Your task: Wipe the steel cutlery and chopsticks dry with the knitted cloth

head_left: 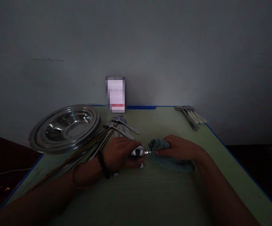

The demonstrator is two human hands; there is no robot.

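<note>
To the right of the stacked metal basins [72,128], I saw the left hand [120,153] gripping a utensil [138,151]; farther from the basins, the right hand [181,147] pinched a blue-grey cloth [162,161] at the utensil's far end.

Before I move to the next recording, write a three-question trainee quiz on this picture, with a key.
1. Which hand grips the cloth? A) left B) right C) neither
2. True or false: the metal bowls stand to the right of both hands.
3. What does the left hand hold?

Key: 1. B, the right hand. 2. False: the metal bowls stand to the left. 3. A utensil, by its handle.
</note>
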